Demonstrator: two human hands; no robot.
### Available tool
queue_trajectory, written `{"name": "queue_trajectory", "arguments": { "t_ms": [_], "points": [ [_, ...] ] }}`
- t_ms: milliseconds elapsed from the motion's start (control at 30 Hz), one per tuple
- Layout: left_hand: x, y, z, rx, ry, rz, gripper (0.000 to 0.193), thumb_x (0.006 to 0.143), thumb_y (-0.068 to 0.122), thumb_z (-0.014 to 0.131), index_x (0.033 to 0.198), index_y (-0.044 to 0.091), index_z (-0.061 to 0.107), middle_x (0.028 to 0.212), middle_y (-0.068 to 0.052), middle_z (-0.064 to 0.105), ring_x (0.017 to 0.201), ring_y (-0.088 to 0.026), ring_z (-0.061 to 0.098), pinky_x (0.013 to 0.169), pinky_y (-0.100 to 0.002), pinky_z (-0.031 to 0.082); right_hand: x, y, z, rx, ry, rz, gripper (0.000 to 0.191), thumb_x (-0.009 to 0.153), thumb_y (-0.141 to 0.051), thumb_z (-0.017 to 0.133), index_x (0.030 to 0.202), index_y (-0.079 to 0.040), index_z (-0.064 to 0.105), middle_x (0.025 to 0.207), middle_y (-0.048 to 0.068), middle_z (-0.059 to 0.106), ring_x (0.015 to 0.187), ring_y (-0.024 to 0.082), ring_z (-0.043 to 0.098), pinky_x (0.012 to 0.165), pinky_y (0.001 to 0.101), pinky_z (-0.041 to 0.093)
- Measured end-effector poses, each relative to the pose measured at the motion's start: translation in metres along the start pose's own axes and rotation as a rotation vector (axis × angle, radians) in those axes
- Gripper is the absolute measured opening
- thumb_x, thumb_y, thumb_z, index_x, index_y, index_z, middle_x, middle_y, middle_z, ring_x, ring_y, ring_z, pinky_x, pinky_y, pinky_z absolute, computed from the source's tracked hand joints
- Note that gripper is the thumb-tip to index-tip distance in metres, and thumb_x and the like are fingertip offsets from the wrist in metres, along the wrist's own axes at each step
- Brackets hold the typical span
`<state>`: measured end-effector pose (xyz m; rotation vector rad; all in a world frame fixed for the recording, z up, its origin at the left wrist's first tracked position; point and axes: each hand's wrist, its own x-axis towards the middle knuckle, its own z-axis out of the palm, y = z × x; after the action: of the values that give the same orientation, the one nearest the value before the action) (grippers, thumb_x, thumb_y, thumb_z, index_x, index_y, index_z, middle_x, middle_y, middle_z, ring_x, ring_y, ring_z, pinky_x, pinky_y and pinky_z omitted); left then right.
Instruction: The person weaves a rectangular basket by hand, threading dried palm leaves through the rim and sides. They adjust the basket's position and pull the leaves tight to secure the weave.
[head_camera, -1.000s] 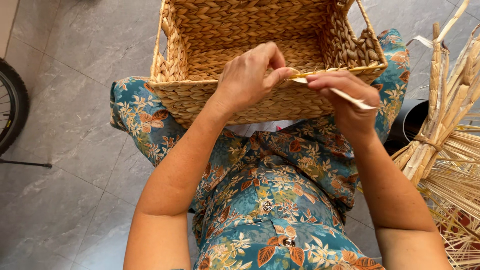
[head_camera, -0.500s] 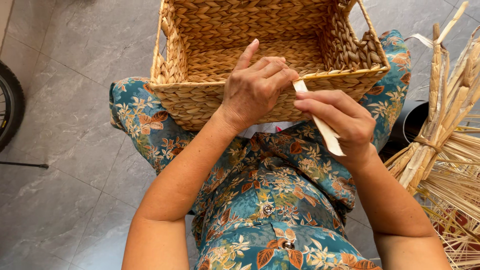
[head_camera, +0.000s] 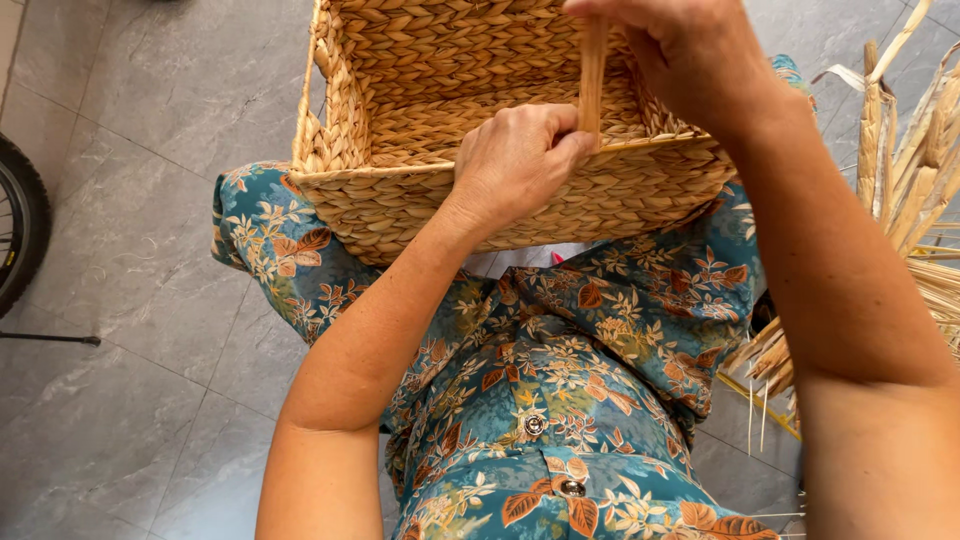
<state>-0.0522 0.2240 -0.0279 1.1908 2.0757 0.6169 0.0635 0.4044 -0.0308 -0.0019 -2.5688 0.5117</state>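
A rectangular woven straw basket (head_camera: 400, 200) rests on my lap, over a blue floral dress (head_camera: 560, 380). My left hand (head_camera: 515, 160) grips the basket's near rim, fingers curled over the edge and pinching the base of a flat pale fibre strip (head_camera: 592, 80). My right hand (head_camera: 690, 55) is raised above the basket and holds the upper end of that strip, pulling it straight up. The strip's top end is hidden in my right fist.
A bundle of dried straw stalks (head_camera: 910, 200) leans at the right edge. Part of a black wheel (head_camera: 20, 220) and a thin black rod (head_camera: 50, 340) lie at the left on the grey tiled floor (head_camera: 150, 120).
My right hand has risen from beside the basket rim to above it, drawing the strip upright. The basket and left hand look closer and larger.
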Motion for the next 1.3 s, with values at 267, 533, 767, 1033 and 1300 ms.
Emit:
{"name": "queue_trajectory", "arguments": {
  "t_ms": [267,533,767,1033,1300],
  "points": [
    [0.001,0.001,0.003,0.017,0.021,0.187,0.028,0.081,0.043,0.077,0.098,0.021,0.075,0.091,0.000,0.075,0.088,-0.023,0.072,0.091,-0.048,0.049,-0.036,-0.012,-0.010,0.439,-0.023,0.502,0.011,0.108,0.000,0.070,0.114,-0.007,0.076,0.095,0.007,0.074,0.080,0.012,0.070,0.073,0.0282,0.057],
    [-0.007,-0.002,0.026,0.230,0.269,0.329,0.026,0.078,0.034,0.083,0.092,0.015,0.072,0.084,-0.002,0.070,0.092,-0.024,0.069,0.107,-0.062,0.032,-0.039,-0.010,-0.007,0.281,-0.136,0.539,0.010,0.107,-0.009,0.073,0.114,-0.004,0.078,0.088,0.008,0.074,0.075,0.009,0.069,0.067,0.0270,0.054],
    [-0.007,-0.008,0.024,0.215,0.208,0.325,0.034,0.084,0.036,0.082,0.095,0.009,0.065,0.084,-0.004,0.070,0.089,-0.026,0.068,0.111,-0.056,0.036,-0.040,-0.010,0.001,0.480,-0.250,0.588,0.015,0.101,-0.013,0.072,0.113,-0.005,0.076,0.088,0.007,0.075,0.076,0.008,0.068,0.069,0.0254,0.053],
    [-0.008,-0.022,-0.005,-0.205,-0.045,0.356,0.019,0.096,0.027,0.072,0.107,0.012,0.073,0.090,-0.002,0.077,0.080,-0.015,0.074,0.073,-0.035,0.056,-0.035,-0.022,-0.012,0.376,-0.477,0.532,0.023,0.100,-0.015,0.069,0.122,-0.010,0.075,0.098,0.010,0.076,0.084,0.020,0.069,0.077,0.0368,0.054],
    [0.014,-0.023,0.002,-0.248,-0.058,0.170,0.019,0.086,0.031,0.078,0.091,0.012,0.079,0.069,-0.002,0.072,0.061,-0.012,0.064,0.059,-0.032,0.051,-0.053,-0.094,-0.034,-0.091,-0.064,0.194,0.028,0.079,-0.012,0.081,0.104,-0.009,0.071,0.111,0.017,0.064,0.110,0.036,0.056,0.098,0.0478,0.041]
  ]
}}
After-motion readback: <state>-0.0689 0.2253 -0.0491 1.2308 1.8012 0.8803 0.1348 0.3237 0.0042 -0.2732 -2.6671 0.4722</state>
